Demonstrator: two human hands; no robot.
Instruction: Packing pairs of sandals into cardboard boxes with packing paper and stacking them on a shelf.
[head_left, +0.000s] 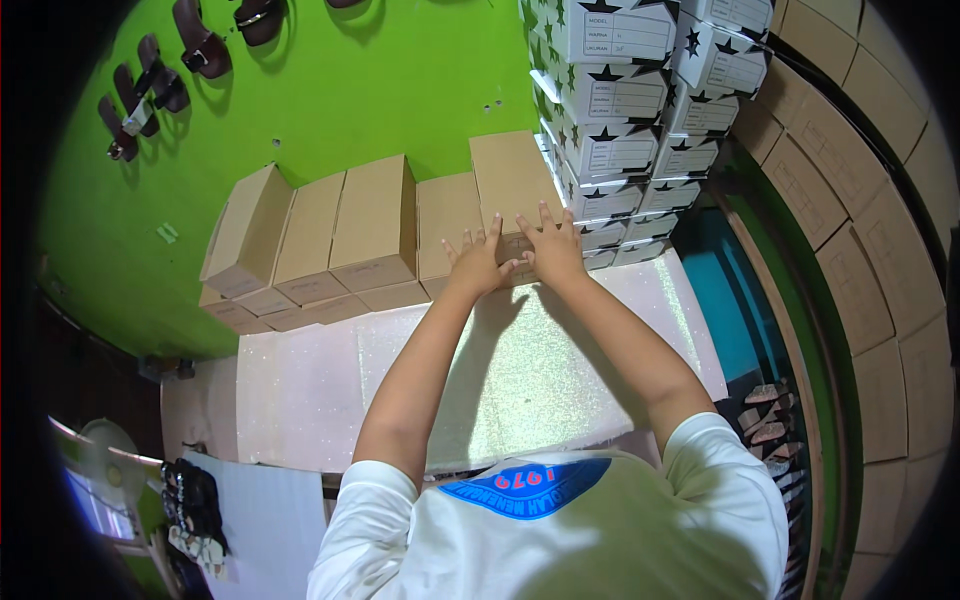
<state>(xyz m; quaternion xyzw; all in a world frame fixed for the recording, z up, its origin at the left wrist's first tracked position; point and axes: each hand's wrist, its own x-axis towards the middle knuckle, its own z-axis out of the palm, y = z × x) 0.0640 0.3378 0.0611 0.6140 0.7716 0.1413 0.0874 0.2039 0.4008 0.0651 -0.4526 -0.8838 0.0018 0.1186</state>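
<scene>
Both my arms reach forward over a table with a glittery pale cover [530, 370]. My left hand [476, 264] has its fingers spread, near the front of a brown cardboard box [446, 205] and the taller box to its right. Beside it, my right hand [553, 250], fingers also apart, lies against the lower front of that taller brown box [515, 170]. The two thumbs almost meet. Neither hand is wrapped round anything. Further left in the same row stand more brown boxes, among them a tall one [370, 220] and a leftmost one [245, 235], stacked on lower boxes.
Stacked white boxes with black stars [613, 150] rise right of the brown row. Sandals [205, 45] hang on the green wall [400, 90]. Shelves of brown boxes [840, 200] line the far right. A fan [108, 450] and a white table [260, 520] stand lower left.
</scene>
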